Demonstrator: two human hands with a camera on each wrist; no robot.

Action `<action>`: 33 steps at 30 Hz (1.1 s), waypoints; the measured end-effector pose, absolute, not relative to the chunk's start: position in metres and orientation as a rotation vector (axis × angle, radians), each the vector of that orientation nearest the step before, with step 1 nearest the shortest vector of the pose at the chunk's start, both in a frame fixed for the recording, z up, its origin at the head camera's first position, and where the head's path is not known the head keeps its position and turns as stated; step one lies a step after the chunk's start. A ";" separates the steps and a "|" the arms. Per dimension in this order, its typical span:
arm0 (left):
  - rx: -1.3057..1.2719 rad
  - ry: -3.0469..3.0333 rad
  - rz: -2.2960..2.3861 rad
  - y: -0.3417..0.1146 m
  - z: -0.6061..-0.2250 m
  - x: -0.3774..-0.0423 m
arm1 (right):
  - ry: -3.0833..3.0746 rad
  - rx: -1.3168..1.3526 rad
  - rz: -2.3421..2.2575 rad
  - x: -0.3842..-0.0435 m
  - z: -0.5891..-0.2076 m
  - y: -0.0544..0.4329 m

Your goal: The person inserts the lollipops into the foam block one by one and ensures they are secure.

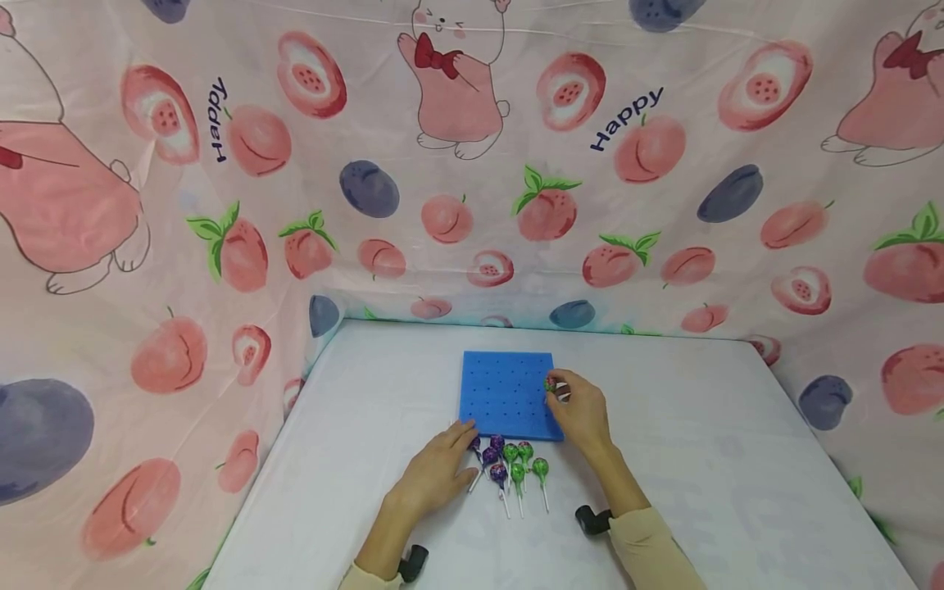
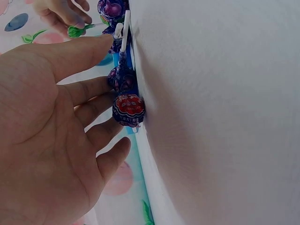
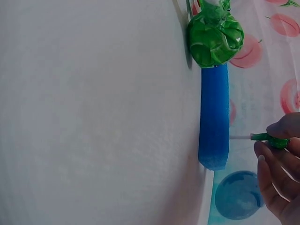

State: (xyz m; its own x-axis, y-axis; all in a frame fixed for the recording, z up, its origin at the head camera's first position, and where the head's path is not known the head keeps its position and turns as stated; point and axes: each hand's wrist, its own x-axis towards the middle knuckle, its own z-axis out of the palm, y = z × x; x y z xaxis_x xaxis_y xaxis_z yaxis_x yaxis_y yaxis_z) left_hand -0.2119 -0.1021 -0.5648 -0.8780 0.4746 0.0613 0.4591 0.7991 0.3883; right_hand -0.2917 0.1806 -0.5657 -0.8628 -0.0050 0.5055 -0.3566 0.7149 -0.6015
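Note:
With thumb and fingers my right hand (image 1: 584, 414) pinches a green lollipop (image 3: 279, 142) by its wrapped head. Its white stick points down and meets the top of the blue board (image 1: 505, 393), near the right edge. Rows of small holes cover that board. My left hand (image 1: 433, 469) lies by the board's front left corner, fingers extended and thumb apart. Beside its fingers are purple lollipops (image 1: 497, 473); in the left wrist view the fingertips reach a purple-wrapped one (image 2: 129, 110), though whether they press on it I cannot tell.
Several green lollipops (image 1: 541, 467) lie in front of the board, right of the purple ones, sticks toward me. The white tabletop (image 1: 737, 459) surrounds them. A fruit-patterned cloth (image 1: 457, 205) hangs behind and at the sides.

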 end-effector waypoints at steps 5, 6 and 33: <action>0.779 2.953 0.613 -0.102 -0.563 -0.212 | -2.474 0.282 0.980 -0.293 -0.566 0.180; 0.782 2.956 0.609 -0.102 -0.563 -0.212 | -2.481 0.280 0.977 -0.293 -0.566 0.180; 0.742 2.943 0.589 -0.101 -0.563 -0.209 | -2.693 0.206 0.978 -0.283 -0.556 0.187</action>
State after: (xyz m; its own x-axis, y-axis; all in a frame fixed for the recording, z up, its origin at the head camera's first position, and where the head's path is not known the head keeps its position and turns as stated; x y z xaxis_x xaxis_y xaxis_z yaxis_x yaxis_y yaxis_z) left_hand -0.2091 -0.1010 -0.5629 -0.8837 0.4660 0.0440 0.4470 0.8124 0.3745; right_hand -0.2832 0.1874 -0.5558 -0.9539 -0.0415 0.2973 -0.2227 0.7622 -0.6079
